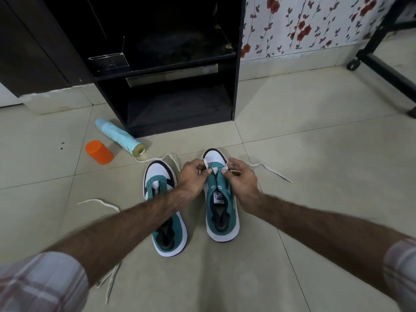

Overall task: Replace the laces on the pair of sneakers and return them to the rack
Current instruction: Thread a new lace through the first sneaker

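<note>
- I am watching both hands working at the toe end of the right sneaker (221, 208), which is standing on the floor (315, 154) with its toe pointing away from me toward the rack (180, 97).
- My left hand (191, 179) is pinching the white lace (270, 171) at the lowest eyelets, fingers curled, with a short loop of lace showing above its fingertips.
- My right hand (242, 179) is pinching the same lace on the other side of the tongue; the free tail is running off to the right across the floor.
- The relation I am minding: the sneaker's long axis is running straight away from me, the eyelet rows are lying along it, and the unlaced eyelets are sitting on my side of both hands, so I judge the lacing will be travelling back toward me, each hand staying on its own side.
- The left sneaker (165, 208) is standing just beside the right one, parallel, with a lace started only at its toe end and loose tails (99, 202) trailing left and toward me.
- I judge the job is at an early stage: most eyelets on both shoes are showing bare.
- An orange cap (99, 152) and a fallen spray can (120, 138) are lying to the left near the rack's foot, well apart from the sneakers' heels.
</note>
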